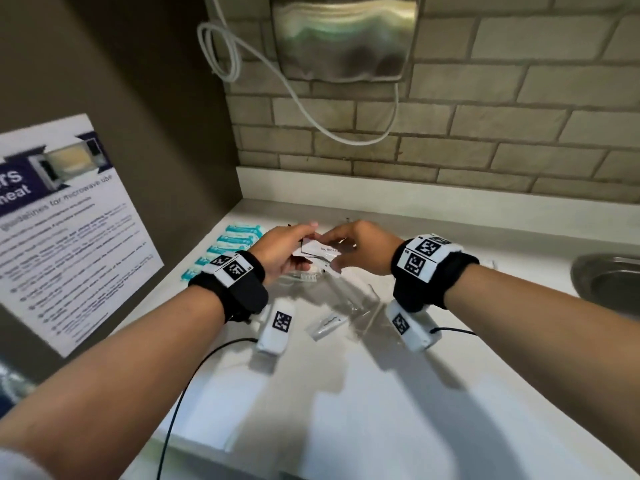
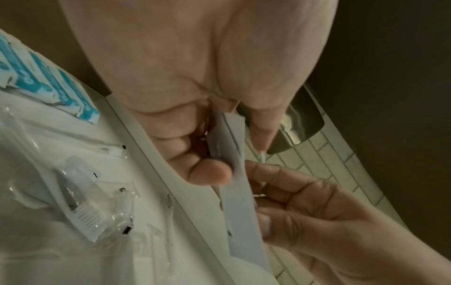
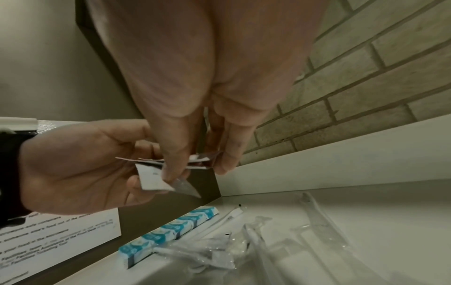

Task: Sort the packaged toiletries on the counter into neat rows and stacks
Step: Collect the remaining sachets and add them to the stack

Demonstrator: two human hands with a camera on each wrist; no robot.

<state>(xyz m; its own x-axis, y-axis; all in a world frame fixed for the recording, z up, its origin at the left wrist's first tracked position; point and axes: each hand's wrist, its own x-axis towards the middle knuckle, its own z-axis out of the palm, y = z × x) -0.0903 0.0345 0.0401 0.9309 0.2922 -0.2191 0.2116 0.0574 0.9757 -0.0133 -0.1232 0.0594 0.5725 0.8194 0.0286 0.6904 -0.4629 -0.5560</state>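
Both hands meet above the white counter (image 1: 381, 393), holding a small stack of flat white toothpaste sachets (image 1: 320, 250). My left hand (image 1: 289, 245) grips the stack's left end, thumb on top; the sachets (image 2: 238, 202) run edge-on between its fingers. My right hand (image 1: 349, 251) pinches the right end of the sachets (image 3: 156, 173). One more toothpaste sachet (image 1: 327, 325) lies on the counter below the hands. A row of teal-and-white packets (image 1: 225, 251) lines the left wall. Clear-wrapped toothbrushes (image 1: 346, 292) lie loosely under the hands.
A steel sink (image 1: 609, 282) sits at the right. A brick wall with a metal dispenser (image 1: 343, 36) and a white cable (image 1: 311, 112) stands behind. A printed notice (image 1: 65, 230) hangs on the left panel. Black wrist-camera cables (image 1: 194, 368) trail over the counter's front.
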